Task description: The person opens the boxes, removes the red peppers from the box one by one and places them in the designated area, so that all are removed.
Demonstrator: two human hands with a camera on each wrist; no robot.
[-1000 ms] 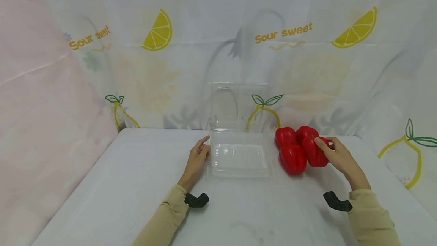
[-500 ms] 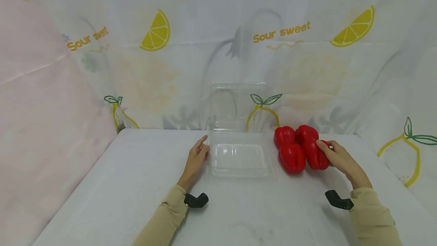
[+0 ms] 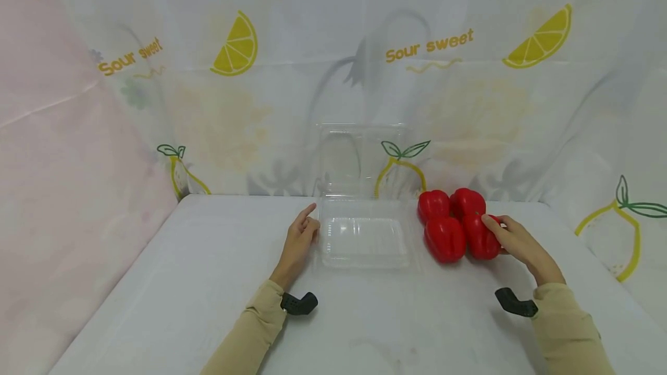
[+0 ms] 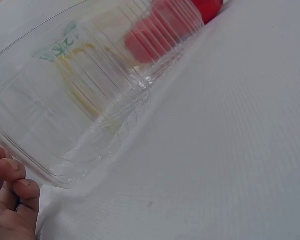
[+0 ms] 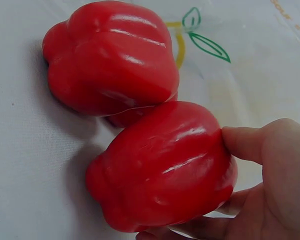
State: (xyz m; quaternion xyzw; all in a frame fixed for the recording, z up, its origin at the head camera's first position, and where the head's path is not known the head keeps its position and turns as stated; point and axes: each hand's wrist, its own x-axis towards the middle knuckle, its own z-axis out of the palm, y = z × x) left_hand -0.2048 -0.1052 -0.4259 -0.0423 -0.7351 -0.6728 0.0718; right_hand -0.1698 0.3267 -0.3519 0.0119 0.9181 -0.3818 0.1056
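A clear plastic clamshell box (image 3: 365, 261) lies on the white table, its lid (image 3: 341, 161) standing up at the back. At the box's left side is my left hand (image 3: 296, 242), index finger stretched forward and the other fingers loosely bent, fingertips right at the rim. My right hand (image 3: 523, 245) grips a red bell pepper (image 5: 165, 165) by its right end, thumb on one side and fingers beneath. The other peppers stand close by: one at front left (image 3: 445, 240), two behind (image 3: 433, 206). Inside the box no pepper shows.
A lemon-print cloth (image 3: 292, 103) hangs behind the table (image 3: 219, 282), and a pinkish cloth (image 3: 78, 190) covers the left side. Each wrist carries a black camera mount (image 3: 299, 304). The peppers stand just right of the box.
My right hand has brought its pepper slightly lower and toward me, beside the front-left one. The left hand stays at the box, and the head view has shifted a little.
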